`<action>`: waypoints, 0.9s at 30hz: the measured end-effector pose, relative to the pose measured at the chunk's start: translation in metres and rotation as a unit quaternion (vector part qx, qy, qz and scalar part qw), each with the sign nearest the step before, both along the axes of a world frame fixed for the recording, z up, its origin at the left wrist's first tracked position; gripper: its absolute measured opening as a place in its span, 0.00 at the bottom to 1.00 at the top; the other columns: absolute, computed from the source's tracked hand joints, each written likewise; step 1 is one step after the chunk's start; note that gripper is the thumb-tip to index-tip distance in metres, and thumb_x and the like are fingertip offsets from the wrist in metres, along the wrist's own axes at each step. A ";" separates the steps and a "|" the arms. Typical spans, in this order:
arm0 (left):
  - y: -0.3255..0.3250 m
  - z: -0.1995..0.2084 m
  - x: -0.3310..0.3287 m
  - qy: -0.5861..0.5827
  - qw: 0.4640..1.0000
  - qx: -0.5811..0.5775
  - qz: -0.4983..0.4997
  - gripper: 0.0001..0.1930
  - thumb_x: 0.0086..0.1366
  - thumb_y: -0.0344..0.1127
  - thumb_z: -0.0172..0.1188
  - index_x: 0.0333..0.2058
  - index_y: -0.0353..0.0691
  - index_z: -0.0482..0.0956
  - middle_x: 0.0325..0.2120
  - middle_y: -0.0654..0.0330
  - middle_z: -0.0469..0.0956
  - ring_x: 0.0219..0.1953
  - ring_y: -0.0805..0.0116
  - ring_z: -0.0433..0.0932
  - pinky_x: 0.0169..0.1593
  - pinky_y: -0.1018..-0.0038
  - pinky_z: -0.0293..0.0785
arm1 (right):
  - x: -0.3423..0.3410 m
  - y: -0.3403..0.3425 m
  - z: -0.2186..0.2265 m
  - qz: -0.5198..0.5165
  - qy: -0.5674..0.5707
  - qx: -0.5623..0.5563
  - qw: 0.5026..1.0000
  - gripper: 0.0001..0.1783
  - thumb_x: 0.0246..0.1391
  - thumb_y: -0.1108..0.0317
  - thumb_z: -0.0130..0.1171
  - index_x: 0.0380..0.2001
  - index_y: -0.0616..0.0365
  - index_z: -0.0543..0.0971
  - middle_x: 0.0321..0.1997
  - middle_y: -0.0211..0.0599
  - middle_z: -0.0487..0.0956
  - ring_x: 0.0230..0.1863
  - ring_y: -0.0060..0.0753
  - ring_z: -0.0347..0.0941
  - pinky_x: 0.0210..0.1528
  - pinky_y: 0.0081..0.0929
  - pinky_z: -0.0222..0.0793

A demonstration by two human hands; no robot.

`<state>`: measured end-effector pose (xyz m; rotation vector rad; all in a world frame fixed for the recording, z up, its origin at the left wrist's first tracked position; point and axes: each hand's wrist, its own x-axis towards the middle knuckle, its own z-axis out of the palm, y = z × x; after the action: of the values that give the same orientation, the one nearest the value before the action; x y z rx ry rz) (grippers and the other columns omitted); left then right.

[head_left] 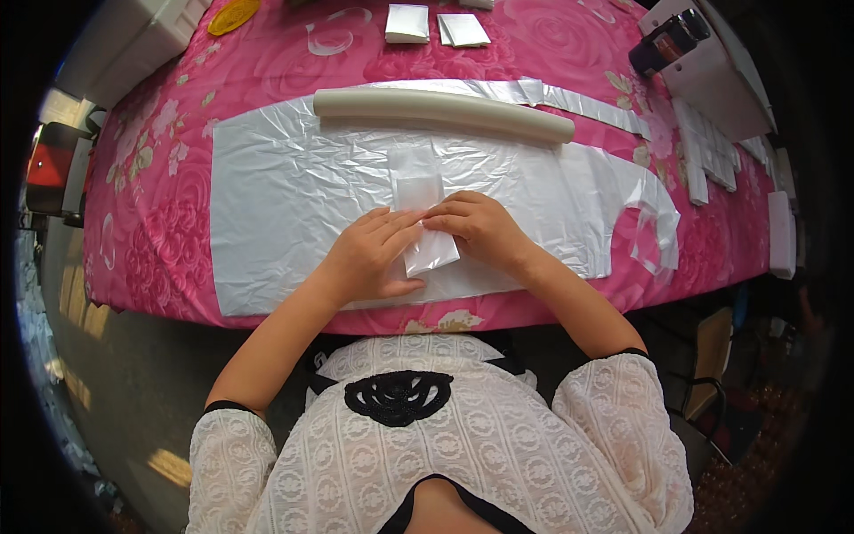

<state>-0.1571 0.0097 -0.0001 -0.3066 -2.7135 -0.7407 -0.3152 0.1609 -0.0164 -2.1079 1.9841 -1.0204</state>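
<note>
On the table lies a thin white plastic sheet (285, 196), wide at the left and ending at the right in a loop, shaped like a disposable apron. Over its middle is a small clear plastic bag (433, 254). My left hand (372, 251) presses on the bag from the left, its fingertips meeting those of my right hand (476, 224). The right fingers are bent and pinch the plastic. A whitish folded piece (418, 190) shows just beyond the fingertips; I cannot tell whether it is inside the bag. Behind it a pale grey roll (445, 114) rests across the sheet.
Two stacks of folded white packets (407, 24) (464, 30) stand at the back. A dark bottle (669, 42) is beside a white box (716, 76) at the right, near more folded plastic strips (707, 156). A white container (133, 44) and yellow dish (233, 16) are far left.
</note>
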 end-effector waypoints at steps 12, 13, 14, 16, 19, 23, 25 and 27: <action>-0.001 -0.010 -0.030 -0.115 0.903 0.290 0.297 0.26 0.54 0.32 0.58 0.50 0.27 0.65 0.21 0.52 0.78 0.25 0.61 0.78 0.31 0.73 0.72 | -0.011 -0.033 0.022 -0.267 -0.295 0.255 0.881 0.16 0.47 0.60 0.56 0.20 0.65 0.79 0.17 0.43 0.77 0.20 0.35 0.73 0.28 0.29 0.67; -0.003 -0.008 -0.034 -0.130 0.896 0.286 0.315 0.26 0.54 0.32 0.58 0.50 0.26 0.64 0.21 0.52 0.78 0.25 0.62 0.78 0.31 0.73 0.72 | -0.015 -0.037 0.023 -0.265 -0.302 0.278 0.873 0.16 0.46 0.60 0.56 0.19 0.64 0.79 0.17 0.42 0.76 0.20 0.35 0.73 0.28 0.30 0.67; -0.006 -0.008 -0.038 -0.146 0.889 0.294 0.320 0.28 0.53 0.32 0.59 0.51 0.26 0.63 0.21 0.52 0.78 0.24 0.62 0.78 0.31 0.73 0.72 | -0.019 -0.040 0.024 -0.261 -0.309 0.300 0.864 0.16 0.46 0.60 0.56 0.18 0.64 0.79 0.16 0.40 0.76 0.19 0.34 0.73 0.28 0.30 0.67; -0.011 -0.008 -0.041 -0.179 0.874 0.309 0.329 0.30 0.53 0.33 0.59 0.52 0.24 0.61 0.22 0.53 0.78 0.23 0.63 0.78 0.32 0.73 0.72 | -0.023 -0.043 0.025 -0.256 -0.310 0.324 0.856 0.16 0.45 0.59 0.55 0.17 0.62 0.79 0.14 0.39 0.76 0.18 0.33 0.72 0.28 0.30 0.67; -0.010 0.000 -0.041 -0.188 0.874 0.286 0.344 0.35 0.52 0.33 0.61 0.57 0.29 0.56 0.36 0.52 0.75 0.31 0.68 0.76 0.36 0.75 0.71 | -0.025 -0.045 0.024 -0.253 -0.299 0.333 0.858 0.17 0.44 0.59 0.55 0.15 0.61 0.79 0.13 0.38 0.75 0.17 0.32 0.72 0.28 0.30 0.67; 0.001 -0.021 -0.039 0.023 0.974 -0.053 0.217 0.41 0.51 0.41 0.62 0.58 0.29 0.52 0.56 0.45 0.57 0.55 0.55 0.60 0.56 0.64 0.57 | -0.025 -0.046 0.021 -0.256 -0.294 0.332 0.859 0.17 0.43 0.59 0.56 0.14 0.61 0.79 0.12 0.39 0.75 0.17 0.33 0.72 0.27 0.30 0.67; 0.012 -0.025 -0.043 -0.044 0.983 -0.056 0.172 0.44 0.50 0.47 0.61 0.59 0.29 0.50 0.60 0.44 0.49 0.63 0.51 0.47 0.63 0.59 0.44 | -0.024 -0.046 0.021 -0.266 -0.288 0.328 0.859 0.16 0.42 0.58 0.56 0.14 0.61 0.78 0.13 0.39 0.75 0.18 0.34 0.72 0.27 0.30 0.68; 0.014 -0.032 -0.045 -0.121 0.970 -0.099 0.188 0.48 0.51 0.60 0.54 0.60 0.28 0.47 0.62 0.45 0.45 0.65 0.55 0.41 0.65 0.60 0.35 | -0.018 -0.045 0.024 -0.286 -0.284 0.321 0.857 0.16 0.40 0.58 0.58 0.14 0.61 0.78 0.14 0.39 0.75 0.19 0.36 0.73 0.27 0.31 0.68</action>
<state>-0.2020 0.0238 -0.0319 0.2722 -2.9504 -0.4225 -0.3333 0.1162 0.0078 -0.7756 2.2030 -0.7347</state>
